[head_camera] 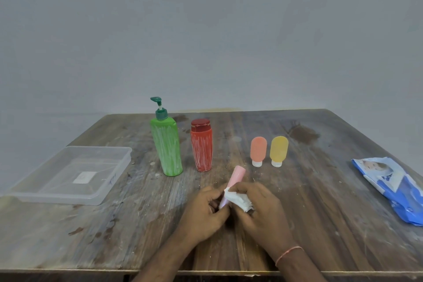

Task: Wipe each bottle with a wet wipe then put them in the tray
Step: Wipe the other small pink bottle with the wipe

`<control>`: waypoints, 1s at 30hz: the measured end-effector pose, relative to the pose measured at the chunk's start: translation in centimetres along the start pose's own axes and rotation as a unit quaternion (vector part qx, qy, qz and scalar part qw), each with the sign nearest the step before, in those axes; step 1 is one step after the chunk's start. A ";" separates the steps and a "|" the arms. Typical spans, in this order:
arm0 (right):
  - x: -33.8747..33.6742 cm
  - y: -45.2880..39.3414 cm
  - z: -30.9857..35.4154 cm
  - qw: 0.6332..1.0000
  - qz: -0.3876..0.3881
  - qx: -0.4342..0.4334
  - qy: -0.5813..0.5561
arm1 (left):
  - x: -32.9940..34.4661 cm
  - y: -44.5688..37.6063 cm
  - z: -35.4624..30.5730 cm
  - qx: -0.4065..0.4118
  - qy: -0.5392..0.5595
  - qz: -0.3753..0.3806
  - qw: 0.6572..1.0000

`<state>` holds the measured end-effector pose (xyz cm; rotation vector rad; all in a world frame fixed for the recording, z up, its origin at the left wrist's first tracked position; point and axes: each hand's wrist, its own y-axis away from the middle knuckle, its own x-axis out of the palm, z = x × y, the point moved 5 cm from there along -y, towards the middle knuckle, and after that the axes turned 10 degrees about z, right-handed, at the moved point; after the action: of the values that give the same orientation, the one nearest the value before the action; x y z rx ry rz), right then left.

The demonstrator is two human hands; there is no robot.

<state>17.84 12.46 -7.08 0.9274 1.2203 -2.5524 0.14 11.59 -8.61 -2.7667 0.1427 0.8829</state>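
— Scuffed, stained wood runs across the whole bench [320, 201]. What's nearest?

— Both hands, just in from the front edge. The left hand [207, 209] has its fingers curled round the lower end of a small pale pink plastic tube bottle [237, 177], tilted up and away. The right hand [256, 204] pinches a folded white wet wipe [235, 199] against the bottle.

— How should the wiping go?

— I'd turn the bottle in the left hand and draw the wipe up its full length, cap end included.

— And further out?

— An empty clear plastic tray [107, 190] at the left, a blue wipes packet [393, 188] at the right. Beyond stand a green pump bottle [168, 151], a red capped bottle [202, 149], and small orange [258, 150] and yellow [278, 150] squeeze bottles, all apparently unwiped.
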 end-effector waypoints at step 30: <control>-0.1 -0.2 -0.2 0.998 0.024 0.035 -0.043 | -0.4 0.3 -0.8 0.017 0.079 0.004 0.997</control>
<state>17.89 12.70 -7.00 0.8389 1.0792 -2.5838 0.16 11.16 -7.80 -2.8045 0.1932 0.6570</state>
